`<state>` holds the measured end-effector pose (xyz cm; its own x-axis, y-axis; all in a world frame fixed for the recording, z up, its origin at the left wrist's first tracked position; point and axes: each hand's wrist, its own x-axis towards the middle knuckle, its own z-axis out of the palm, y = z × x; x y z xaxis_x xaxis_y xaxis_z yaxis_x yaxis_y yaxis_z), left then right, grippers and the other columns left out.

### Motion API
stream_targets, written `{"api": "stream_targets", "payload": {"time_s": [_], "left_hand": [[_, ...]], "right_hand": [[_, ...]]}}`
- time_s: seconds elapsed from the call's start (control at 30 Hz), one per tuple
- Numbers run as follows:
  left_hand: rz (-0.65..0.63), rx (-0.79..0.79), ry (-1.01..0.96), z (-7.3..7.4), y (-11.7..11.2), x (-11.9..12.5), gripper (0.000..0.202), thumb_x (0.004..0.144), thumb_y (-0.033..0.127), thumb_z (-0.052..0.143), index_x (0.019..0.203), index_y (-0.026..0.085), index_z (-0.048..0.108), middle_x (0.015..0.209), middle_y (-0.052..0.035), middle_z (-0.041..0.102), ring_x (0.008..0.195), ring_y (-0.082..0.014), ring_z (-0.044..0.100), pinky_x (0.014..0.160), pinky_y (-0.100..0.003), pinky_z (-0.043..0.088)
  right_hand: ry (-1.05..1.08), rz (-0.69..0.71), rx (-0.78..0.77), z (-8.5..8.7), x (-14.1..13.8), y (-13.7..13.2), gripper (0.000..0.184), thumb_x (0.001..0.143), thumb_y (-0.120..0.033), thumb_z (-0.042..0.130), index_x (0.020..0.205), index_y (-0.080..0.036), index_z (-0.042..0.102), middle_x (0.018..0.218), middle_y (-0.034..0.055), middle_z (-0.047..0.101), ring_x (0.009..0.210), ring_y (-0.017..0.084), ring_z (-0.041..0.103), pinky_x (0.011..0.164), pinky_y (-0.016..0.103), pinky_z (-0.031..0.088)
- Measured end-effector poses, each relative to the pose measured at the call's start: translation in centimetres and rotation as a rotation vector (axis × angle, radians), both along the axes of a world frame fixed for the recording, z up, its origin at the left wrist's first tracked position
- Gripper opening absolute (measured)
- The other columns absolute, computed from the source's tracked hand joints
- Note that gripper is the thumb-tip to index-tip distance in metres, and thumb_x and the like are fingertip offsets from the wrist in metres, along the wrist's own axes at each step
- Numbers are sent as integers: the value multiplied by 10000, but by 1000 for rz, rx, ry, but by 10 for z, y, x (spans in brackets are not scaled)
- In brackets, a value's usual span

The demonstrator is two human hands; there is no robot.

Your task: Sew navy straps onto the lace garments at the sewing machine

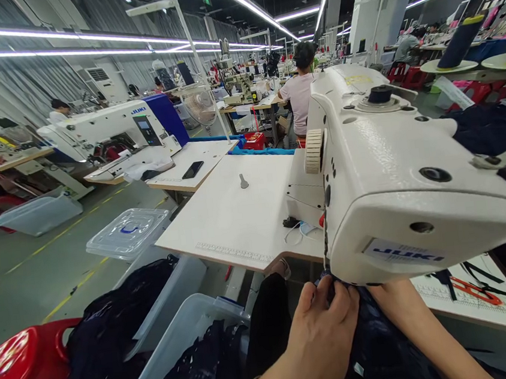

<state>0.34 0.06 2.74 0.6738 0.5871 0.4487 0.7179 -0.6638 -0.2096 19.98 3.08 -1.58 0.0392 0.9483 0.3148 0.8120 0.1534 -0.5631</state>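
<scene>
Dark navy garment fabric (387,344) hangs over my lap and runs up beneath the head of a white sewing machine (394,156). My left hand (324,327) is closed on the fabric at the machine's near end, its fingers bent and bunched around the cloth. Behind the machine head, the fingers of my right hand (388,293) are hidden; only its back edge, the wrist and the forearm show, close against the fabric. The machine head also hides the needle and the presser foot.
Clear plastic bins (189,317) of navy cloth stand at the left, beside a red stool (23,370). The white worktop (236,203) has a ruler edge. Orange-handled scissors (476,291) lie at the right. A phone (192,170) rests on another table; a person (299,88) sits ahead.
</scene>
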Motion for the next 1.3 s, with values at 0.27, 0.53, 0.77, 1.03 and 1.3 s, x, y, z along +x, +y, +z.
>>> {"api": "stream_targets", "payload": {"time_s": [0.27,0.53,0.77,1.03,1.3], "left_hand": [[-3,-59,-20,2,0,-6,322,987,233,431,1288,193,539,1233,-33,591,1179,-202,517,989,-365,283],[-40,-167,-137,11,-7,-10,589,968,588,387,1342,147,502,1304,-33,574,1223,-250,486,1062,-376,211],[-62,-143,-83,16,-4,-6,485,978,474,454,1324,141,514,1232,-34,609,1180,-253,511,1023,-374,218],[-58,-159,6,11,-7,-3,449,975,405,463,1332,135,498,1260,-37,585,1218,-268,464,1029,-388,208],[-131,-105,-51,4,-6,-11,367,1014,263,355,1336,200,519,1358,0,542,1198,-175,455,1002,-317,292]], "right_hand": [[-37,14,99,-2,0,1,327,841,-327,405,896,-215,707,1013,143,737,1128,364,609,937,527,487],[-35,47,89,-2,-1,1,355,854,-294,376,928,-201,710,1007,148,739,1107,354,625,955,527,469],[-2,32,-37,-1,1,-1,395,870,-339,362,1006,-206,708,1034,134,738,987,336,677,748,407,553],[199,55,-121,7,4,-6,329,920,-373,370,898,-221,661,872,89,729,907,300,674,793,387,528],[397,100,-239,6,8,-29,281,935,-487,451,981,-228,548,831,30,646,842,219,638,723,294,516]]}}
